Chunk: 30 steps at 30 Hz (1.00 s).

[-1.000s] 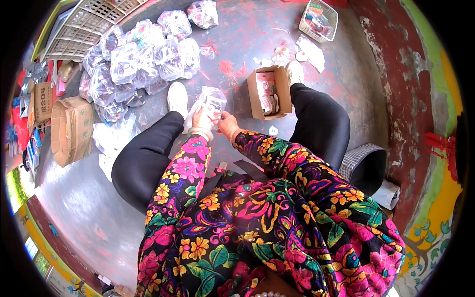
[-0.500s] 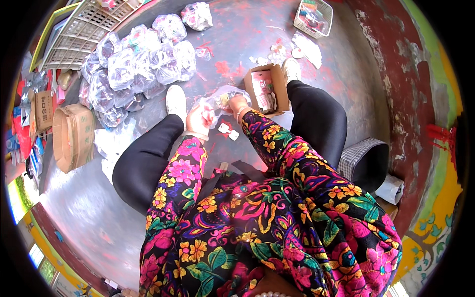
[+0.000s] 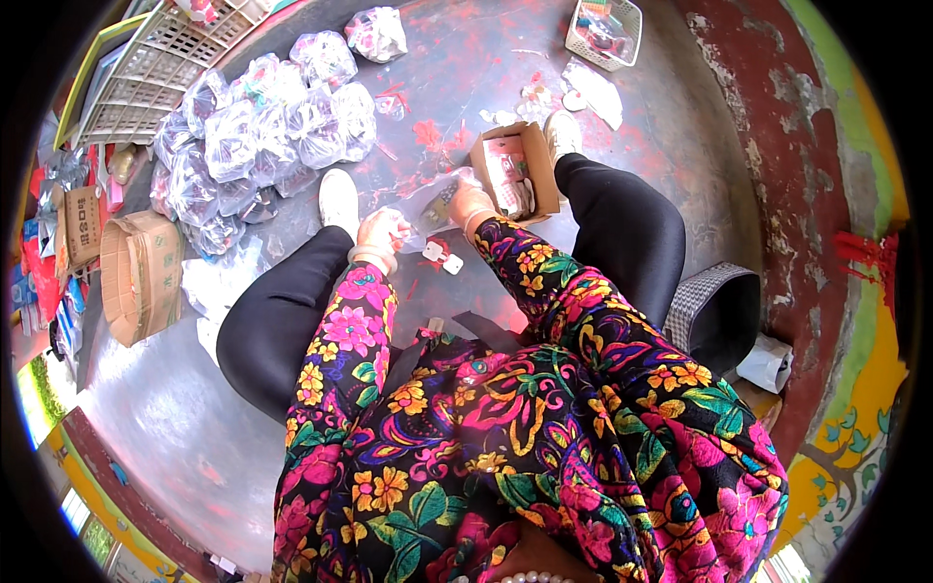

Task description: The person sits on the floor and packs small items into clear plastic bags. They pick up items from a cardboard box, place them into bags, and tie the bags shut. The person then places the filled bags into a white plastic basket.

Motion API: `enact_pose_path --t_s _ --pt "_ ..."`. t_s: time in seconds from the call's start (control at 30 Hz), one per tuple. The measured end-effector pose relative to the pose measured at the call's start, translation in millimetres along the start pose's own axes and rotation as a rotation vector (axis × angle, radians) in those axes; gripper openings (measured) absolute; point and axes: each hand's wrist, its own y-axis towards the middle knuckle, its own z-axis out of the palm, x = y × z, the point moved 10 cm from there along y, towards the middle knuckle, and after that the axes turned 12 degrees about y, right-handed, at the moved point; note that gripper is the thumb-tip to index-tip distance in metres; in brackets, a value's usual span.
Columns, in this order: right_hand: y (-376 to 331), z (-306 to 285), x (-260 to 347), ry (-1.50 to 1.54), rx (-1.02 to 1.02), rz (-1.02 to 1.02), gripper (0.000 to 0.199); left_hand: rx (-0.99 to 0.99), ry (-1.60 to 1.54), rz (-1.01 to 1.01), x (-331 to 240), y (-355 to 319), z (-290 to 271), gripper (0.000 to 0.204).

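Observation:
Between my hands a clear plastic bag (image 3: 426,207) is stretched over the floor, with something small and yellowish inside or behind it that I cannot make out. My left hand (image 3: 383,233) is closed on the bag's left end. The fingers of my right hand (image 3: 468,201) grip its other end, close to an open cardboard box (image 3: 545,165). Pink and white packaged pieces (image 3: 509,163) lie in that box. Just below the bag, a small red item with white tags (image 3: 442,256) rests on the floor.
A heap of filled clear bags (image 3: 255,136) lies at the far left, beside a white plastic crate (image 3: 146,78). An open brown carton (image 3: 142,277) stands at the left. A white basket (image 3: 607,49) sits at the far right, and a checked bin (image 3: 714,306) by my right leg.
My left hand has moved slightly left and down. The bag looks flatter and more stretched between my hands. The whole view has shifted a little.

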Motion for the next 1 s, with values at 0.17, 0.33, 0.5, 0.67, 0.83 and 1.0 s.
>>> enact_pose_path --t_s 0.17,0.33,0.5,0.67,0.83,1.0 --pt "-19.9 13.4 38.1 -0.35 0.217 -0.401 0.024 0.035 0.148 -0.04 0.2 -2.3 10.1 0.026" --pt "6.0 -105.6 7.0 1.103 -0.105 -0.218 0.013 0.024 0.142 -0.061 -3.1 -5.4 17.5 0.027" --pt "57.3 -127.0 -40.9 -0.201 -0.065 -0.532 0.008 0.088 0.098 -0.072 -9.0 -5.7 34.4 0.026" --pt "48.4 -82.3 -76.9 0.055 -0.135 -0.008 0.027 0.082 0.113 -0.116 -14.5 -15.2 40.8 0.027" --pt "27.4 -68.4 -60.3 -0.072 -0.049 -0.05 0.05 0.083 0.078 -0.109 -9.8 -22.4 48.2 0.024" --pt "43.5 -57.8 -63.0 -0.192 -0.128 -0.095 0.051 0.102 0.093 -0.126 -16.7 -30.1 55.4 0.028"
